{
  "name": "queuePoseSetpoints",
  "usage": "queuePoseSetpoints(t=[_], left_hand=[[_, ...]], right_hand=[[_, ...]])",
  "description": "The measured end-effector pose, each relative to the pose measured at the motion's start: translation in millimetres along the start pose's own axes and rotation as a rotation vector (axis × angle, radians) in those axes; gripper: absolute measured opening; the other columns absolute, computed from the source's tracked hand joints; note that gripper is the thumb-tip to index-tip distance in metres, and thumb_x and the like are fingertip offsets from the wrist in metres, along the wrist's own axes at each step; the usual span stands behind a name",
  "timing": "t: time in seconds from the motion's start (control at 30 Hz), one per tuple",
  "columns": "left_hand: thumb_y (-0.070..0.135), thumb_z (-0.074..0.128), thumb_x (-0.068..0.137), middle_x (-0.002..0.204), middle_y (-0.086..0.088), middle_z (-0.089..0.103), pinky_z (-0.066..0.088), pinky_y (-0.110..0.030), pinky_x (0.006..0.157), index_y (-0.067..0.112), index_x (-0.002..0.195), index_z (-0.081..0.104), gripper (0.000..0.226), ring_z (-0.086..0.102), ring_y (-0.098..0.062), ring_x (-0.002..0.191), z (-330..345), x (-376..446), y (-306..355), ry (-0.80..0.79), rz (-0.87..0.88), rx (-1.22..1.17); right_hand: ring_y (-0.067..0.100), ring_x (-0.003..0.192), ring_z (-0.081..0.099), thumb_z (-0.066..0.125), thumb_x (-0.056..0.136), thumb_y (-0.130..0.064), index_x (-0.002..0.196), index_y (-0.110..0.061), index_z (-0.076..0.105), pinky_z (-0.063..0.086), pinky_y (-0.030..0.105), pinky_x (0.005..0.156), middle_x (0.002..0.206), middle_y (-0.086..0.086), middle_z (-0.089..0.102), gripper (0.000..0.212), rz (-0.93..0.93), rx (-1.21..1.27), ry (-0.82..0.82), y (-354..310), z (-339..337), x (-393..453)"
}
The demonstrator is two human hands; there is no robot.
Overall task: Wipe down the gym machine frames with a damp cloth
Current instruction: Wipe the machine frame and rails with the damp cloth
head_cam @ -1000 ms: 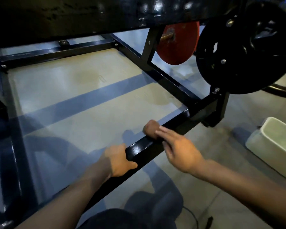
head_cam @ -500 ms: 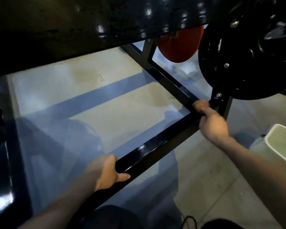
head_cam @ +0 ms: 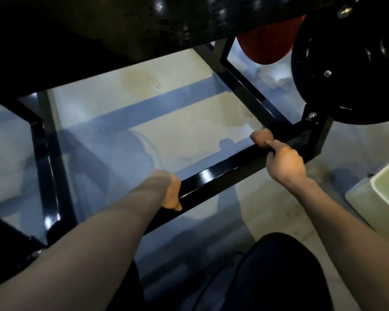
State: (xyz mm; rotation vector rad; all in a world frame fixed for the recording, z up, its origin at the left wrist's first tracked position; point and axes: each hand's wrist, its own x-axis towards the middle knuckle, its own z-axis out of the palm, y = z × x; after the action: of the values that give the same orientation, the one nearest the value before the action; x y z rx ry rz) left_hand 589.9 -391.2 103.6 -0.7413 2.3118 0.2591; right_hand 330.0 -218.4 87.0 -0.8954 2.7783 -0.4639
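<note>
your right hand (head_cam: 284, 162) pinches a small brown cloth (head_cam: 261, 137) on the black frame bar (head_cam: 213, 178), fingers curled round it. your left hand (head_cam: 170, 190) grips the same bar, nearer you. the cloth looks soft and squashy; the shiny bar looks hard, maybe slippery.

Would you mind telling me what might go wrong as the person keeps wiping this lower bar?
1. The right hand presses the brown cloth close to the bracket and bolt below the black weight plate; knuckles could knock them.
2. The left hand grips the glossy frame bar; if that surface is damp, the bracing hand might slip.
3. The white bucket stands near the right arm and could be bumped.
</note>
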Motion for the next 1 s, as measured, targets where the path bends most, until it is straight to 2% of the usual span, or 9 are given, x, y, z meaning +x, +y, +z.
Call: queuePoseSetpoints(t=[0.13,0.27,0.47,0.63,0.73,0.8,0.9,0.93,1.0], left_hand=[[0.072,0.072,0.077,0.117,-0.006,0.069,0.048,-0.029,0.082,0.021,0.121,0.066,0.067,0.067,-0.028,0.106,8,-5,-11,-0.074,-0.049,-0.084],[0.091,0.065,0.042,0.099,-0.003,0.072,0.057,-0.04,0.091,0.022,0.106,0.069,0.095,0.07,-0.025,0.09,29,-16,-52,-0.218,-0.071,-0.211],[0.067,0.024,0.1,0.104,-0.006,0.072,0.044,-0.036,0.09,0.015,0.101,0.071,0.07,0.065,-0.026,0.091,52,-45,-136,-0.307,-0.302,-0.68],[0.044,0.02,0.108,0.111,-0.02,0.072,0.053,-0.047,0.098,0.005,0.099,0.069,0.063,0.071,-0.039,0.101,86,-77,-172,-0.254,-0.328,-0.63],[0.021,0.028,0.112,0.142,-0.024,0.056,0.046,-0.038,0.105,0.0,0.132,0.055,0.039,0.059,-0.039,0.126,102,-93,-168,-0.183,-0.4,-0.58],[0.008,0.036,0.11,0.148,-0.024,0.05,0.044,-0.026,0.091,-0.004,0.144,0.044,0.037,0.058,-0.032,0.128,100,-91,-158,-0.131,-0.399,-0.575],[0.008,0.037,0.11,0.145,-0.025,0.053,0.05,-0.013,0.063,-0.006,0.145,0.046,0.038,0.069,-0.013,0.089,104,-98,-167,-0.122,-0.411,-0.692],[0.014,0.036,0.111,0.143,-0.026,0.054,0.052,-0.016,0.062,-0.006,0.143,0.048,0.039,0.065,-0.016,0.091,105,-100,-169,-0.098,-0.412,-0.763],[0.012,0.039,0.109,0.139,-0.027,0.057,0.052,-0.034,0.089,-0.008,0.136,0.055,0.037,0.063,-0.031,0.114,107,-106,-171,-0.089,-0.418,-0.829]], right_hand=[[0.03,0.138,0.052,0.049,0.102,-0.018,0.146,-0.017,0.057,0.041,0.041,0.114,0.158,0.007,0.048,0.045,-0.016,0.055,-0.095,-58,22,-56],[0.026,0.135,0.056,0.052,0.101,-0.022,0.148,-0.025,0.056,0.048,0.04,0.11,0.161,0.0,0.044,0.047,-0.232,0.075,-0.23,-124,53,-134],[0.026,0.126,0.06,0.05,0.098,-0.021,0.141,-0.042,0.055,0.05,0.04,0.1,0.149,-0.009,0.055,0.048,-0.35,-0.154,-0.315,-163,46,-147],[0.036,0.136,0.051,0.048,0.101,-0.018,0.149,-0.03,0.047,0.045,0.047,0.107,0.161,0.004,0.04,0.05,-0.092,-0.23,-0.284,-162,52,-148],[0.034,0.141,0.047,0.045,0.103,-0.02,0.153,-0.024,0.042,0.042,0.041,0.109,0.167,0.006,0.031,0.05,-0.118,-0.246,-0.31,-193,74,-181],[0.031,0.14,0.049,0.045,0.102,-0.021,0.151,-0.022,0.044,0.046,0.039,0.11,0.164,0.009,0.036,0.05,-0.196,-0.192,-0.298,-213,90,-204],[0.028,0.137,0.052,0.047,0.101,-0.022,0.157,-0.025,0.036,0.05,0.039,0.105,0.167,0.005,0.03,0.057,-0.314,-0.124,-0.325,-245,117,-252],[0.03,0.134,0.054,0.047,0.101,-0.024,0.158,-0.028,0.036,0.051,0.039,0.102,0.169,0.001,0.026,0.058,-0.358,-0.09,-0.334,-251,122,-266],[0.03,0.127,0.058,0.049,0.102,-0.025,0.156,-0.035,0.04,0.053,0.042,0.099,0.169,-0.009,0.025,0.056,-0.472,-0.029,-0.321,-248,127,-284]])
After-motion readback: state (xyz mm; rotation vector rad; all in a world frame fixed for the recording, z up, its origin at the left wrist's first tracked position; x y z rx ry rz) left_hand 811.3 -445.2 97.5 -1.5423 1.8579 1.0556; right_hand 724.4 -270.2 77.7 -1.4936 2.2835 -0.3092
